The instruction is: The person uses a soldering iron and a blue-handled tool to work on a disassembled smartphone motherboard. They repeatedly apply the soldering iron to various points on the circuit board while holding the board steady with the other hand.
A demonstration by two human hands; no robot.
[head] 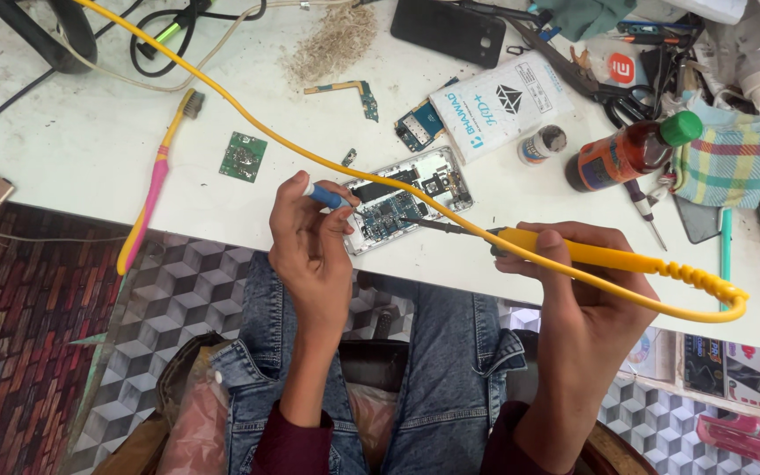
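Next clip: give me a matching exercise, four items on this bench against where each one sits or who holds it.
Items:
1. yellow soldering iron
2. pink and yellow toothbrush
3. opened phone
4. green-capped bottle

Places:
A. lying on its side beside the checked cloth
B. on the table edge under the iron's tip
C. in the right hand
D. left of the small green circuit board

Pairs: 1-C, 2-D, 3-B, 4-A

An opened phone (402,200) lies on the surface (72,149) between both hands. A toothbrush (158,176) and small circuit board (243,157) lie left; a bottle (631,149) and scissors (609,92) right.
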